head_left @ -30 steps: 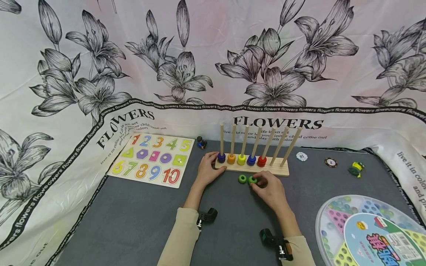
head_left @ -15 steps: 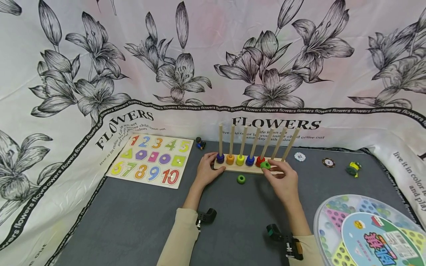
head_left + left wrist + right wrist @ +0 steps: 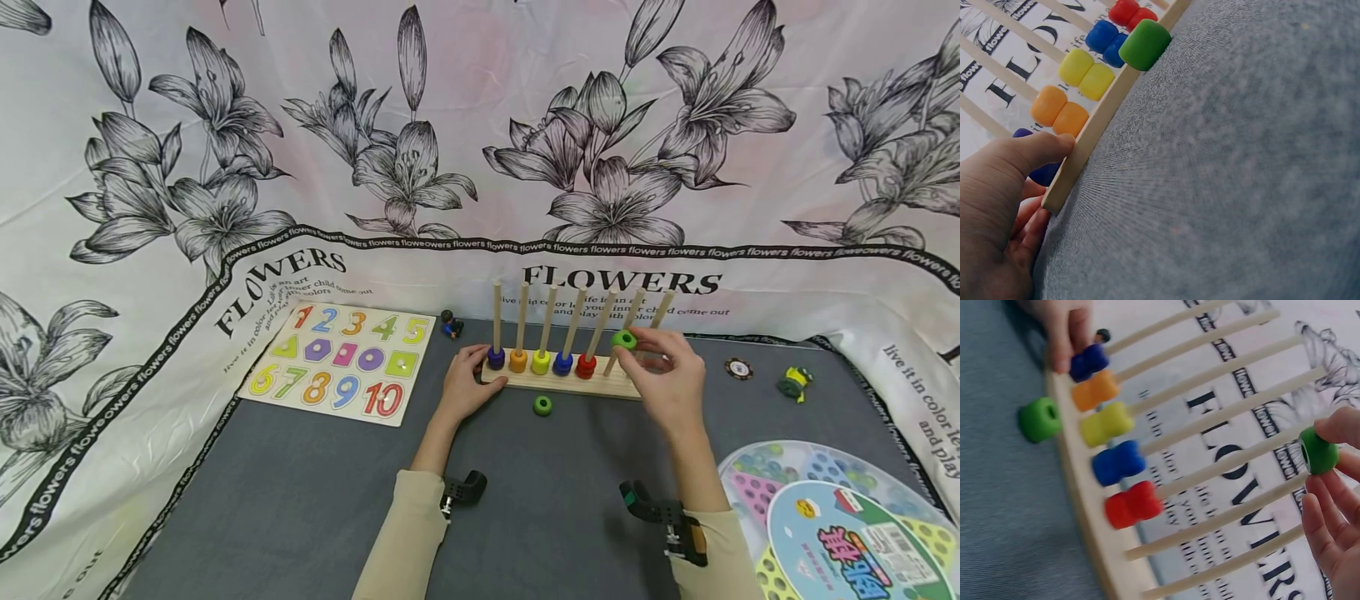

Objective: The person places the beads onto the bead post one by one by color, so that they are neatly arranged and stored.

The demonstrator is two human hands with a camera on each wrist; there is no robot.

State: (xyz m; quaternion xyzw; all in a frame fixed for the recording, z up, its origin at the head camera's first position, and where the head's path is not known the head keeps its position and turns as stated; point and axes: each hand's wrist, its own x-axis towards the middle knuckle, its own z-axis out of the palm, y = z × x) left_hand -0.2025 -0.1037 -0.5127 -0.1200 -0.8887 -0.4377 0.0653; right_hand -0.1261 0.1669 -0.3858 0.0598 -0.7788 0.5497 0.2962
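Observation:
A wooden bead rack (image 3: pixel 558 383) with several upright pegs stands at the back of the table. Its five leftmost pegs carry beads: dark blue, orange (image 3: pixel 1070 119), yellow (image 3: pixel 1096 81), blue and red (image 3: pixel 1133 505). My left hand (image 3: pixel 467 385) holds the rack's left end, thumb at the front edge and fingers round behind. Between thumb and fingers, my right hand (image 3: pixel 670 379) pinches a green bead (image 3: pixel 1319 451), raised beside the upper part of the sixth peg; whether the peg enters its hole I cannot tell. Another green bead (image 3: pixel 542 406) lies on the table before the rack.
A number puzzle board (image 3: pixel 337 362) lies to the left, with a small dark figure (image 3: pixel 451 324) near it. On the right are a poker chip (image 3: pixel 738 369), a green-and-yellow toy (image 3: pixel 794 384) and a round game box (image 3: pixel 832 517). A flower-printed cloth (image 3: pixel 450 192) rises behind.
My right hand has picked a green bead off the table and carried it up and right to the rack's sixth peg. The left hand keeps its hold on the rack.

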